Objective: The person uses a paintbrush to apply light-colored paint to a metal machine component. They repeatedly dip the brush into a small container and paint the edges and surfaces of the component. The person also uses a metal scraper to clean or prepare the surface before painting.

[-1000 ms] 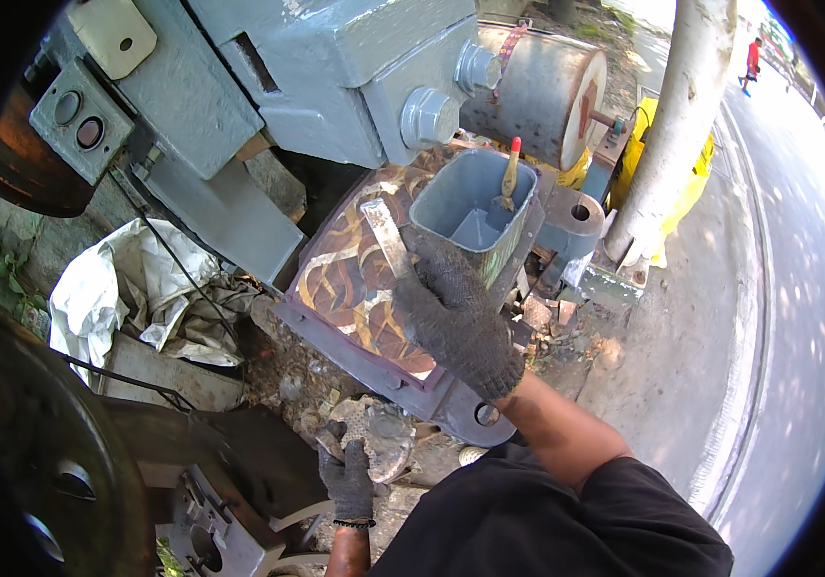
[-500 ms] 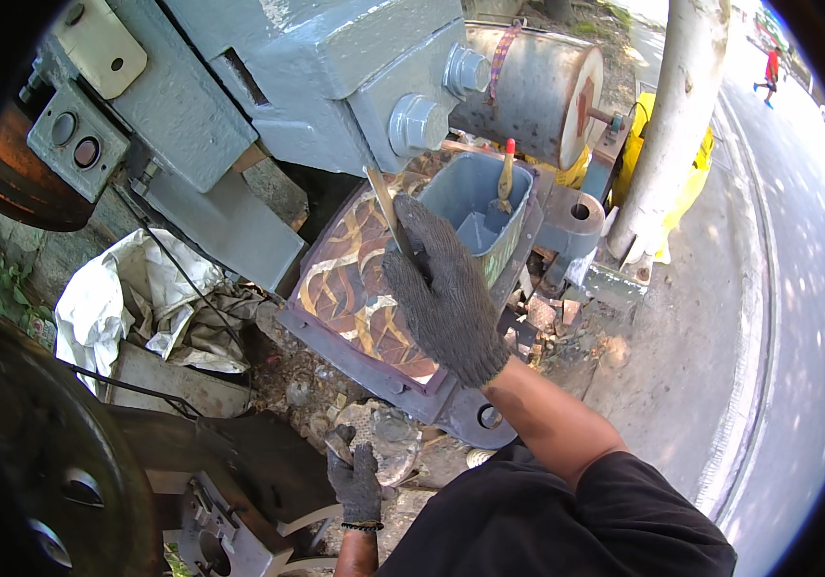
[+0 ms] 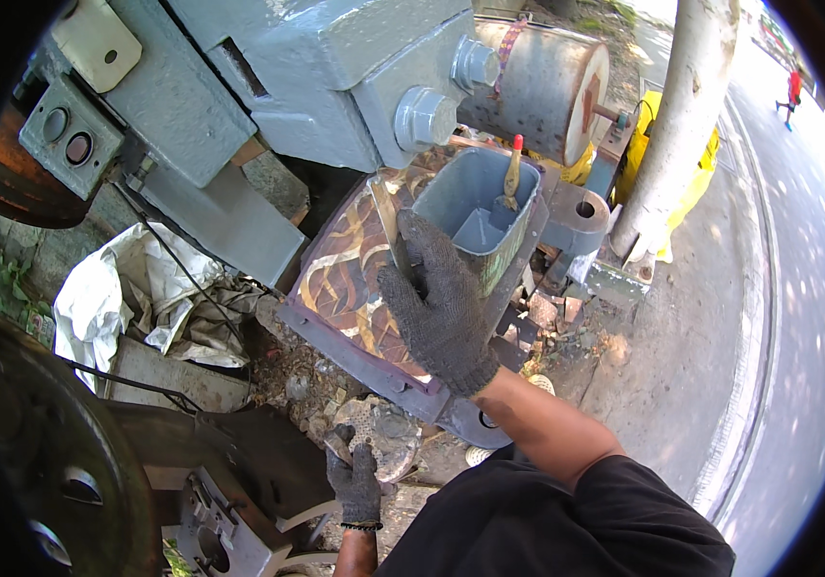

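My right hand (image 3: 441, 308), in a dark grey knit glove, is closed around a narrow flat metal strip (image 3: 388, 221) that points up and away from me. It hovers over a sheet with a brown and gold swirl pattern (image 3: 340, 288), laid on the machine's base. Just beyond that hand stands a grey-blue plastic tub (image 3: 441, 207), with a wooden-handled brush (image 3: 509, 183), red at the tip, leaning inside. Low in the picture, my left hand (image 3: 359, 486), gloved alike, has its fingers bent around a small piece I cannot make out.
A blue-grey machine (image 3: 326, 87) with big bolts rises ahead. At left are a push-button box (image 3: 71, 139), a crumpled white sack (image 3: 109, 284) and a dark wheel (image 3: 56, 452). A rusty drum (image 3: 537, 91) and tree trunk (image 3: 672, 125) stand right; a person in red is on the road.
My right hand and the metal strip have shifted slightly within the view. The left hand stays nearly still. The distant person in red has moved along the road.
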Demonstrator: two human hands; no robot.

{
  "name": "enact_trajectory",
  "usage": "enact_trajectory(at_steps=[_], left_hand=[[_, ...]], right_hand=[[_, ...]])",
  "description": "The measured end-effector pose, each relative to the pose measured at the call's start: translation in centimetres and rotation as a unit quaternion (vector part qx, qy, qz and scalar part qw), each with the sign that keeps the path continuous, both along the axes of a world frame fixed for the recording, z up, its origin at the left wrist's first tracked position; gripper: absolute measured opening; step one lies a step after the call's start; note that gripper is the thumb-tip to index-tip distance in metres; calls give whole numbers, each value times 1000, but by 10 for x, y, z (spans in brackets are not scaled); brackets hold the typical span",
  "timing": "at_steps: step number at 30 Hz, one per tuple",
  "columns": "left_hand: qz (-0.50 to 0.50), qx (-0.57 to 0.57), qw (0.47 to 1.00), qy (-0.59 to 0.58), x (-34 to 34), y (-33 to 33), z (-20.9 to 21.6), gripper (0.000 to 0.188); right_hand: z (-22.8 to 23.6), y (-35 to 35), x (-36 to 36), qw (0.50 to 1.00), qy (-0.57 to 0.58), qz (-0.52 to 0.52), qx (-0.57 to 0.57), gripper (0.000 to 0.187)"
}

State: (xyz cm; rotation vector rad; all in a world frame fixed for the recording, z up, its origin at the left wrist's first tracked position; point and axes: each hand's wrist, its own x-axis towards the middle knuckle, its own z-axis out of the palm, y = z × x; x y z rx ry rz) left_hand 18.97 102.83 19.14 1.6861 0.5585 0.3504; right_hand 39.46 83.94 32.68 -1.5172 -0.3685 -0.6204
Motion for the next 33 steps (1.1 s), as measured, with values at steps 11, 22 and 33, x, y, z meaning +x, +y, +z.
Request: enact_trajectory(at_steps=[11,22,33], left_hand=[[-13,42,999,-7,4,8,-6,42],[5,-4,1000,21,3,3,11,43],[0,-4,1000,30,4,4,9,44]], right_hand=[[11,18,11,997,54,19,46,60],[14,23,12,999,9,-3,43,63],[10,22,11,999,32,-2,22,62]])
